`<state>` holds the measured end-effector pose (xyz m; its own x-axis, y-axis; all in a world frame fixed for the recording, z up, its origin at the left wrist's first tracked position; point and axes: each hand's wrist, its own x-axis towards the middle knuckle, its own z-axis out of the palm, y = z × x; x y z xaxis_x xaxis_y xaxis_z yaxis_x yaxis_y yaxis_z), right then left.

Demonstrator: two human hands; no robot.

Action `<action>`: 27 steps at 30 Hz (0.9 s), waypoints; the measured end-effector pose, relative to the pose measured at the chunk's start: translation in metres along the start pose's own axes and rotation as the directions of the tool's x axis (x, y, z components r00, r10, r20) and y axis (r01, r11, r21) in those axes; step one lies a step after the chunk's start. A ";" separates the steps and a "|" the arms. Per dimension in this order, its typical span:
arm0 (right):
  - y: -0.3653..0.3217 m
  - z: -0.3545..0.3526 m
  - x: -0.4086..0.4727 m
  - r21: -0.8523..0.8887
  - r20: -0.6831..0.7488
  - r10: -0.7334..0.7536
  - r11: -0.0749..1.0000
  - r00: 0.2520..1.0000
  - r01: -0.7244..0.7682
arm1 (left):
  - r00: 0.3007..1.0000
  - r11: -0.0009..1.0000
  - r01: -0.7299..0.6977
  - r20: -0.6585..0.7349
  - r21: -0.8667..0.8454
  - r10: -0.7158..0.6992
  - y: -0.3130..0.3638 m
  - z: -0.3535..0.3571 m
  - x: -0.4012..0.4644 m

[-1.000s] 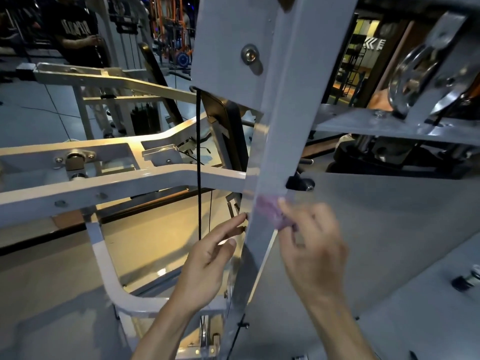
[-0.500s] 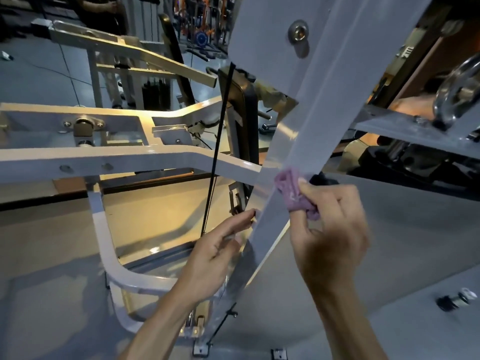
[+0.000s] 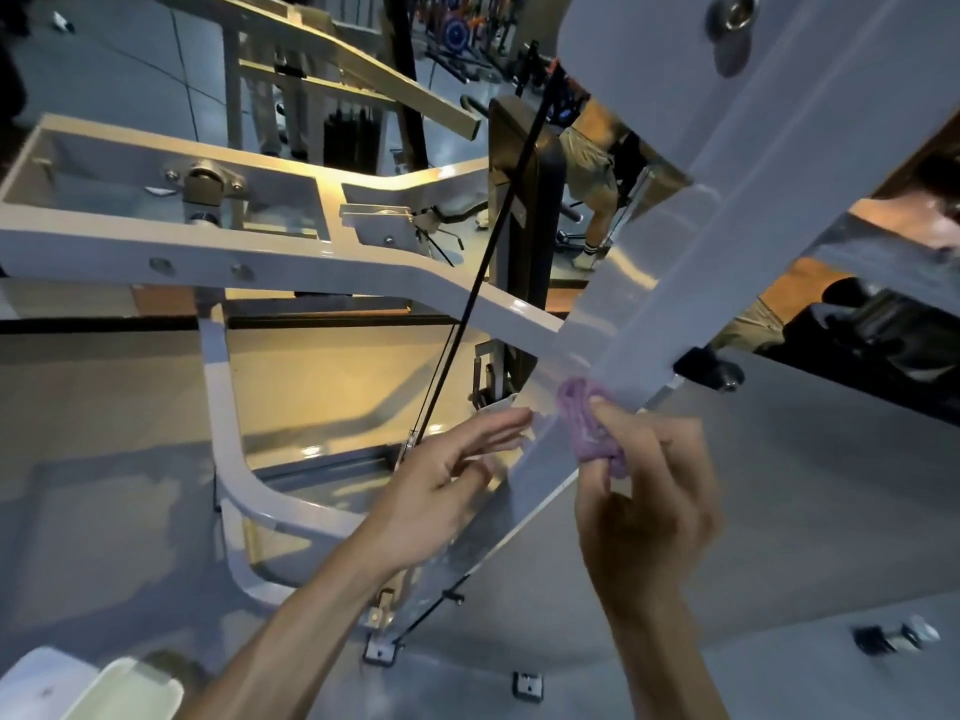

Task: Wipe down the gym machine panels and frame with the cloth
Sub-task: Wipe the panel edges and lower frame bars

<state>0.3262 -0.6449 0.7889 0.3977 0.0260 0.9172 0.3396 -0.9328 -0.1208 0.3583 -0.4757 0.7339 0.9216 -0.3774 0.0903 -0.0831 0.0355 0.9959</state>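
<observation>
A pale grey upright post [image 3: 670, 262] of the gym machine slants across the view from upper right to lower middle. My right hand [image 3: 649, 506] is shut on a bunched purple cloth [image 3: 589, 428] and presses it against the post's front face. My left hand [image 3: 447, 485] rests on the post's left edge with its fingers stretched out and apart, holding nothing. A white frame arm [image 3: 291, 262] joins the post from the left just above the cloth.
A black cable [image 3: 483, 283] runs down beside the post to a floor anchor [image 3: 379, 654]. A curved white frame bar [image 3: 234, 491] sits lower left. A black knob [image 3: 709, 368] sticks out right of the post. Another person's legs [image 3: 592, 174] show behind the machine.
The view has tilted and drawn closer, so the post leans more. My right hand with the cloth has shifted along the post; my left hand stays on the left edge.
</observation>
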 end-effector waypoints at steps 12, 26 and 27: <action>0.001 -0.010 0.008 0.010 0.024 0.039 0.999 0.999 -0.039 | 1.000 1.000 -0.007 -0.002 -0.010 0.007 -0.003 0.001 0.000; -0.005 0.014 -0.025 -0.082 0.093 0.100 0.992 0.991 -0.093 | 0.999 1.000 -0.027 0.021 -0.008 0.028 -0.007 0.003 0.001; -0.004 0.018 -0.038 -0.089 0.140 0.111 0.991 0.984 -0.099 | 0.999 1.000 -0.028 0.022 -0.003 0.029 -0.008 0.003 0.002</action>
<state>0.3253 -0.6355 0.7477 0.5482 -0.0273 0.8359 0.2214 -0.9591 -0.1765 0.3595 -0.4789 0.7260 0.9103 -0.3965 0.1187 -0.1083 0.0486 0.9929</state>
